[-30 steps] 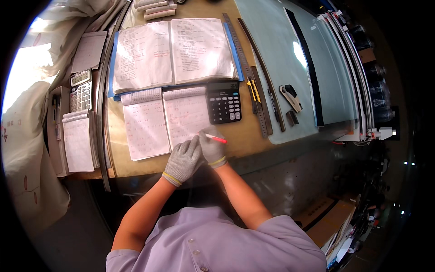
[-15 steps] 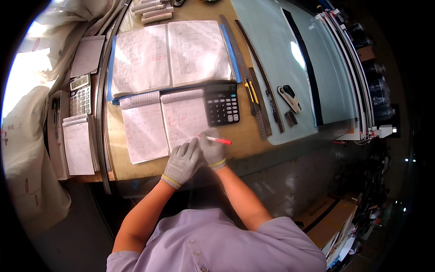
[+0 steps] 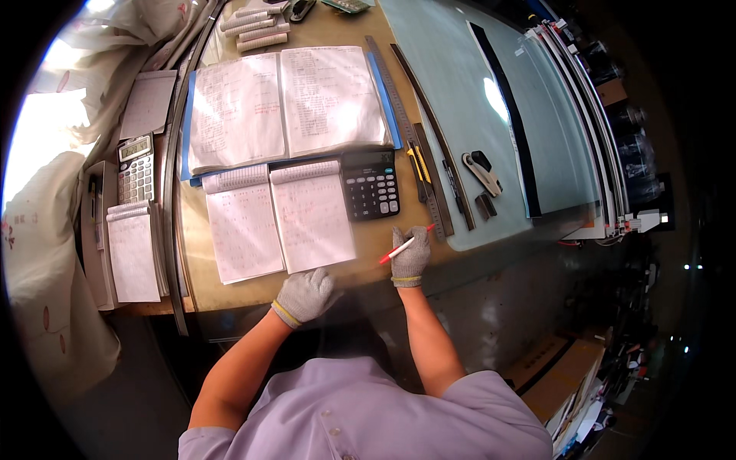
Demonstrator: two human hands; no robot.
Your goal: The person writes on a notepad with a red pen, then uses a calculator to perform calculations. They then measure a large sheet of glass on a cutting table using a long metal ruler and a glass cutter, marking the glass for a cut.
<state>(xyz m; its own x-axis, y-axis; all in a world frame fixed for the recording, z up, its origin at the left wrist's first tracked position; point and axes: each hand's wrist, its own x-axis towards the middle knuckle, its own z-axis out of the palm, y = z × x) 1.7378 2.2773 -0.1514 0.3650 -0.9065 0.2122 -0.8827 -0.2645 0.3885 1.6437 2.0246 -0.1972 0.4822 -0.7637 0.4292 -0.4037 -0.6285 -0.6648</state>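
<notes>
A red and white pen [image 3: 395,251] is in my right hand [image 3: 412,261], whose gloved fingers are closed around it. That hand is at the table's front edge, below the black calculator [image 3: 371,185]. My left hand [image 3: 304,297], also in a grey knit glove with a yellow cuff band, is curled at the front edge with nothing visible in it. Just beyond it lie two handwritten pads side by side, the left pad [image 3: 244,230] and the right pad [image 3: 313,218]. Behind them an open ledger [image 3: 238,115] in a blue cover lies flat.
Right of the calculator are a metal ruler [image 3: 395,96], a yellow box cutter [image 3: 420,169], a dark pen [image 3: 453,188] and a stapler [image 3: 483,175]. A silver calculator [image 3: 136,170] and a pad stack [image 3: 134,253] lie at left. Rolled papers [image 3: 261,31] are at the back.
My right hand has moved right, away from my left hand, carrying the pen, which now slants the other way. My left hand has dropped slightly nearer to me, its fingers more curled.
</notes>
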